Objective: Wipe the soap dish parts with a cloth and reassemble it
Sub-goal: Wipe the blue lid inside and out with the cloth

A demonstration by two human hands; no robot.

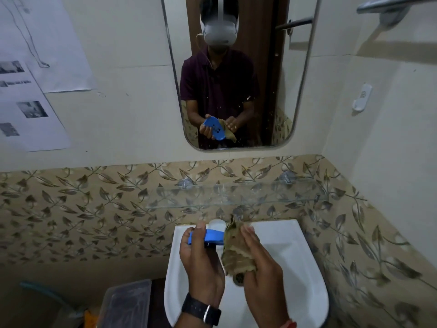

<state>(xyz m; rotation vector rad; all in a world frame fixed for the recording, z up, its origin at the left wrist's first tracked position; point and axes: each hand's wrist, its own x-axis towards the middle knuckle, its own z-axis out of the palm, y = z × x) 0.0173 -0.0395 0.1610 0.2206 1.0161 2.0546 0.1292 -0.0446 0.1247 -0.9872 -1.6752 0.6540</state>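
My left hand (201,256) grips a blue plastic soap dish part (212,237) above the white sink (295,252), thumb on top and fingers underneath. My right hand (257,263) holds an olive-brown cloth (236,249) against the part's right end. The cloth hides that end of the part. In the mirror (236,74) the part's reflection shows drainage slots. No other dish part is in view.
A glass shelf (231,195) juts from the leaf-patterned tiles just above the sink. The sink drain (238,278) peeks out below the cloth. A clear plastic box (127,301) sits low at the left. Papers (30,74) hang on the left wall.
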